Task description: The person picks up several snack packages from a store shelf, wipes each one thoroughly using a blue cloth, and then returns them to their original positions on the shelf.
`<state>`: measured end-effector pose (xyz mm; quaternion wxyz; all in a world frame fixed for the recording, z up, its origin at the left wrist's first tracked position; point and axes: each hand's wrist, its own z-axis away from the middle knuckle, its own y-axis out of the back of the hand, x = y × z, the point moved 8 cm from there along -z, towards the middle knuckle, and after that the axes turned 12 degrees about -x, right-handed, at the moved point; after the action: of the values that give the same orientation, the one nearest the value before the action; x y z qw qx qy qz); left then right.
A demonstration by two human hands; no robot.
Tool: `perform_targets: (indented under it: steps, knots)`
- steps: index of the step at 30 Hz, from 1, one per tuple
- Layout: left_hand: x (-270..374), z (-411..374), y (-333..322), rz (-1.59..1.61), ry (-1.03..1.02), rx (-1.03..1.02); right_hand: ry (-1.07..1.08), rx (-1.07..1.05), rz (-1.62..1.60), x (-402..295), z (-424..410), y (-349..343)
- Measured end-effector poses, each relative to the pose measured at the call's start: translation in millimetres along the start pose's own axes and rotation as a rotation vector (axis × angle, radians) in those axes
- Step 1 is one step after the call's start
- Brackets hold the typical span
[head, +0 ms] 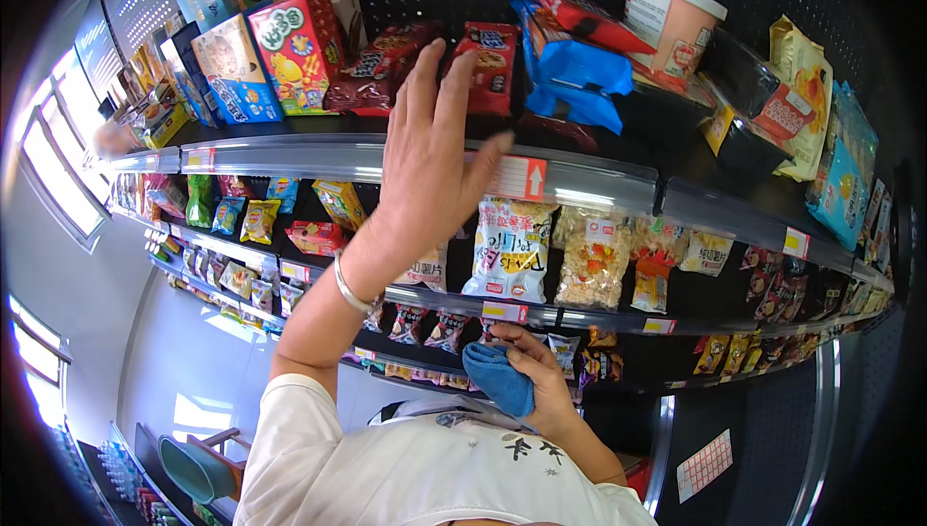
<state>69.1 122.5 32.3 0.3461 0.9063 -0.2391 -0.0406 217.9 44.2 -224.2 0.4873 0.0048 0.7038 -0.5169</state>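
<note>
My left hand is raised in front of the top shelf, its fingers stretched out and the thumb apart, holding nothing. Behind the fingertips lie red snack packs; whether I touch them cannot be told. The thumb is near a paper price tag on the clear shelf-edge strip. Lower down, close to my chest, my right hand grips a folded blue cloth. A torn blue wrapper lies to the right of the red packs.
Upright snack boxes stand at the top shelf's left. To the right are a lidded tub and a light-blue bag. Lower shelves hold bagged snacks. A green basin-like container stands at lower left.
</note>
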Motion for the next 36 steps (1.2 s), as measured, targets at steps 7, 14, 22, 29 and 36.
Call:
perform_targets:
  steps: [7, 14, 22, 29, 36]
  knots:
    - [-18, -16, -21, -0.040, -0.032, 0.054, 0.023, 0.054, 0.031, 1, 17, 31]
    - [8, -19, -7, -0.022, 0.075, 0.046, -0.003, 0.040, -0.055, 10, 24, 38]
    - [-4, -32, -13, -0.120, 0.116, -0.013, -0.020, 0.067, -0.093, 13, 20, 47]
    - [-21, -33, -22, -0.112, 0.230, -0.016, -0.001, 0.093, -0.058, 20, 15, 54]
    - [-28, -19, -15, -0.100, 0.257, 0.008, -0.032, 0.080, -0.058, 20, 16, 45]
